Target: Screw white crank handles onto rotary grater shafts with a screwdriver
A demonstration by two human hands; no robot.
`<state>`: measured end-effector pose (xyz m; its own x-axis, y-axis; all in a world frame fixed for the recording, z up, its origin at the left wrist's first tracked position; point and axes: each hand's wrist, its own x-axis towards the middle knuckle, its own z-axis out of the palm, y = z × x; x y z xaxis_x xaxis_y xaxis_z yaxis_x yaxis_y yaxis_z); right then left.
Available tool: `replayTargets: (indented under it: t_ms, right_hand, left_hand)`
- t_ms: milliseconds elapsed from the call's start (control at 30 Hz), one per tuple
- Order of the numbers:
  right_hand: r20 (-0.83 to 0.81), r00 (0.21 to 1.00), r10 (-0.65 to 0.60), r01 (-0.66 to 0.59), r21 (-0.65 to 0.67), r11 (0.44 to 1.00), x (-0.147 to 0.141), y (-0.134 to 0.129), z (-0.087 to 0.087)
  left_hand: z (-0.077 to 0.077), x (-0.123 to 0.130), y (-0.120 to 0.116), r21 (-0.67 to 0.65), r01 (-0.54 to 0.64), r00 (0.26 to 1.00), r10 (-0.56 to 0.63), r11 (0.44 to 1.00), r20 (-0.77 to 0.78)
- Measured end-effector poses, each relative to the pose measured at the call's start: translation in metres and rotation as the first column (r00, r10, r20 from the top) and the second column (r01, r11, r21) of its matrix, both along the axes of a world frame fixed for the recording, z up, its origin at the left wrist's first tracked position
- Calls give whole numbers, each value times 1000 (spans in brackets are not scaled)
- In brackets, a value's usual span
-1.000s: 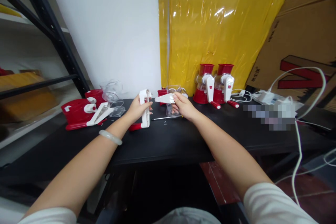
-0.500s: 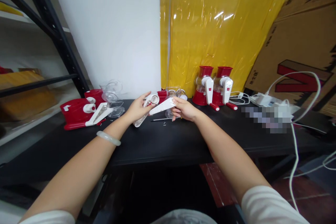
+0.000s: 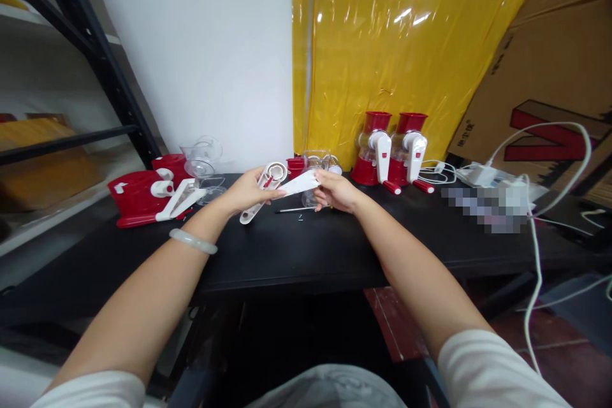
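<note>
My left hand (image 3: pixel 250 193) is closed on a white crank arm half (image 3: pixel 252 211), hollow side showing, with a round ring at its upper end and a small red piece inside. My right hand (image 3: pixel 335 191) pinches the wide end of a flat white tapered cover (image 3: pixel 301 183). The cover's narrow end reaches my left fingertips; whether they grip it too, I cannot tell. Below lie a thin screwdriver (image 3: pixel 294 210) and tiny screws (image 3: pixel 301 217) on the black table (image 3: pixel 296 255). Behind my hands stand a red part (image 3: pixel 296 166) and clear plastic parts, partly covered.
Two assembled red and white rotary graters (image 3: pixel 377 146) stand at the back right. Red grater bases (image 3: pixel 138 194) lie at the left with clear parts (image 3: pixel 203 153). White cables and a power strip (image 3: pixel 482 175) sit right, before a cardboard box (image 3: pixel 549 70).
The crank arm half in my left hand has turned so its hollow face shows more. The white cover in my right hand has tilted and shifted slightly. Both stay held.
</note>
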<state>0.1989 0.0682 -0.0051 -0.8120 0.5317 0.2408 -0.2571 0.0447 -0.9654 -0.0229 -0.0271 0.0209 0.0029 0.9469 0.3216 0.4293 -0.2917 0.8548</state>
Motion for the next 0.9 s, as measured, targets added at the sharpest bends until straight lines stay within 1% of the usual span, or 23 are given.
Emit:
replayTargets:
  t_ms: [100,167,233,267,300,367,433,467,567,667,767,900]
  right_hand:
    - [-57,992,-112,113,8,994,-4,-2,2]
    - [-60,985,-160,161,26,987,-7,-5,3]
    - [-49,982,-181,184,58,981,-9,-7,3]
    - [-46,981,-187,190,74,979,-9,-8,3]
    - [-47,981,-188,192,88,978,-10,-9,2]
    - [-50,982,-183,187,107,976,-10,-9,1]
    - [-54,981,-185,190,122,974,-10,-9,1]
    - [-54,980,-189,195,130,972,-10,-9,0]
    - [-48,978,-201,206,143,968,-9,-9,0]
    - [-41,979,-200,204,147,968,-9,-9,0]
    - [-37,980,-197,200,150,968,-9,-9,0]
    - [-26,982,-186,187,147,971,-9,-9,-1]
  left_hand:
    - [5,-8,0,0,-91,996,91,996,-6]
    - [10,-15,-1,12,-152,988,152,988,-19]
    - [14,-23,-3,34,-230,969,232,973,-86]
    - [16,-28,-4,59,-287,944,293,956,-154]
    - [18,-32,-5,99,-350,900,364,931,-239]
    - [21,-39,-8,212,-460,771,507,862,-386]
    - [22,-45,-9,287,-518,651,590,805,-478]
    - [21,-47,-10,297,-531,609,601,794,-518]
    - [19,-52,-10,276,-562,501,587,780,-636]
    - [17,-56,-10,250,-629,410,587,736,-698]
    - [16,-60,-9,194,-693,352,561,694,-749]
    - [17,-64,-7,98,-742,295,454,663,-841]
